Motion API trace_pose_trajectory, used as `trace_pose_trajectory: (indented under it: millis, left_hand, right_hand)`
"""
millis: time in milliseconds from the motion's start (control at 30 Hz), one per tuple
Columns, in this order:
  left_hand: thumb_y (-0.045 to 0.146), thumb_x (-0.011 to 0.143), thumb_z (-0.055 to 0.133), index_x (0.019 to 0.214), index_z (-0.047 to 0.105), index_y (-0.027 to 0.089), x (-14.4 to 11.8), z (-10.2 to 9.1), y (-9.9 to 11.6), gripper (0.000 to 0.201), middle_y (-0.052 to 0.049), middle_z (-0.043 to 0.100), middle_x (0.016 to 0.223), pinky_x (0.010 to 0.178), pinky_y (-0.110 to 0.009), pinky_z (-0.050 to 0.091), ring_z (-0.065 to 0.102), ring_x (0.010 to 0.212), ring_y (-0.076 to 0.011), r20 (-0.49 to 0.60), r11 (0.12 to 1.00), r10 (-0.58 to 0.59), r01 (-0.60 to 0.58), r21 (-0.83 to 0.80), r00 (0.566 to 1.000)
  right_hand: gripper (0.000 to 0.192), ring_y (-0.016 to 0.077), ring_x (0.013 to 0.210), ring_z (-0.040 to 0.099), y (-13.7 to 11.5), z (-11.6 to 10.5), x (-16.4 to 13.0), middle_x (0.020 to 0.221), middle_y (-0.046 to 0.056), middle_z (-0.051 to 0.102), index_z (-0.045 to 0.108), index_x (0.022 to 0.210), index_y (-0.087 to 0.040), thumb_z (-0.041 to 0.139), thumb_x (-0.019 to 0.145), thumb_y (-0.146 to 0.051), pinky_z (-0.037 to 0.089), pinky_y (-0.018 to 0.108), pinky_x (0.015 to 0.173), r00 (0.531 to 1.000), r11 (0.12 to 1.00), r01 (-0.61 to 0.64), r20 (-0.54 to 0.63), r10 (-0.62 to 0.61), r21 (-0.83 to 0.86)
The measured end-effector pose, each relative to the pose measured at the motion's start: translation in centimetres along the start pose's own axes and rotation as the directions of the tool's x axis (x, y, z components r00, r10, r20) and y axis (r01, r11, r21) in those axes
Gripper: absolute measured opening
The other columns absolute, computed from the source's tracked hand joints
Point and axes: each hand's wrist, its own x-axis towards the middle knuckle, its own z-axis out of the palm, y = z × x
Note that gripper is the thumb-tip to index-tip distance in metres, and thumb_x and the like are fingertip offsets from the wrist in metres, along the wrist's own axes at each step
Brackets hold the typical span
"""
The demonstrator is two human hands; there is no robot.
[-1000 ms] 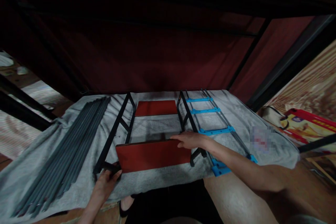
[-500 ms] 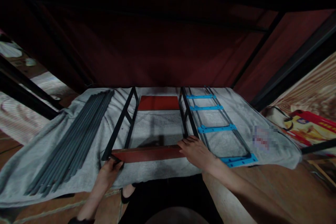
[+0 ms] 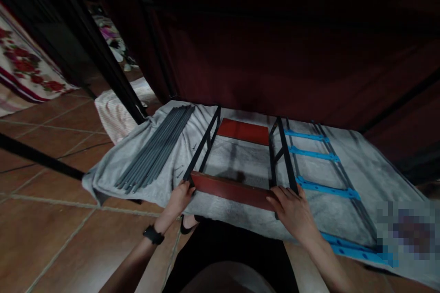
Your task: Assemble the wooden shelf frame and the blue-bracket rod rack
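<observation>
Where hands [image 3: 294, 210] grip, board [image 3: 232, 192] partly hidden

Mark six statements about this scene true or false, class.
1. The rods lie left of both frames. True.
2. The blue bars lie between the frames. False: they lie right of both.
3. The far board is between the frames. True.
4. The right grip touches the near board. True.
5. The left grip holds the far board. False: it is at the near board's left end.
6. The wristband is on the right wrist. False: it is on the left.
</observation>
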Motion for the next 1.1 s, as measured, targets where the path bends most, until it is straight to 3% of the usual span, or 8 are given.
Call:
trace_pose_trajectory:
  millis: [267, 500, 767, 1100]
  left_hand:
    - [0.019, 0.096, 0.045, 0.096, 0.059, 0.013, -0.4, 0.5, -0.3, 0.015, -0.016, 0.067, 0.104, 0.087, -0.034, 0.049, 0.067, 0.093, -0.0231, 0.014, 0.999, 0.036, -0.036, 0.038, 0.999]
    - [0.01, 0.092, 0.045, 0.096, 0.061, 0.013, -0.3, 1.1, -0.8, 0.017, -0.015, 0.068, 0.097, 0.083, -0.033, 0.05, 0.067, 0.089, -0.0223, -0.018, 0.994, 0.104, -0.104, -0.011, 0.994]
    - [0.005, 0.083, 0.046, 0.078, 0.067, 0.015, 0.2, -0.3, -1.8, 0.025, -0.006, 0.066, 0.078, 0.074, -0.028, 0.05, 0.063, 0.076, -0.0168, -0.034, 0.97, 0.154, -0.158, -0.183, 0.988]
    - [0.007, 0.084, 0.051, 0.081, 0.07, 0.013, 0.6, -1.3, -1.0, 0.02, -0.012, 0.07, 0.088, 0.072, -0.029, 0.048, 0.067, 0.083, -0.0213, 0.038, 0.982, 0.187, -0.188, 0.035, 0.982]
  right_hand:
    - [0.023, 0.0216, 0.089, 0.07, 0.3, 0.0, 0.1, 0.095, 0.003, 0.074, 0.062, 0.109, -0.025, 0.042, 0.103, -0.033, 0.017, 0.06, 0.118, 0.991, 0.991, 0.131, -0.031, -0.13, 0.019]
    - [0.023, 0.019, 0.086, 0.071, 0.6, -0.2, 0.6, 0.092, 0.002, 0.074, 0.062, 0.108, -0.022, 0.041, 0.103, -0.032, 0.024, 0.055, 0.118, 0.983, 0.982, 0.181, -0.014, -0.181, 0.057]
    - [0.026, 0.0215, 0.098, 0.071, 1.1, -0.1, 0.3, 0.107, 0.005, 0.075, 0.062, 0.116, -0.023, 0.043, 0.103, -0.035, 0.036, 0.048, 0.111, 0.977, 0.976, 0.214, 0.01, -0.215, 0.044]
    - [0.026, 0.0235, 0.105, 0.069, 2.0, 0.3, 0.3, 0.109, 0.005, 0.075, 0.064, 0.114, -0.023, 0.043, 0.103, -0.035, 0.042, 0.044, 0.106, 0.969, 0.971, 0.241, 0.056, -0.241, 0.006]
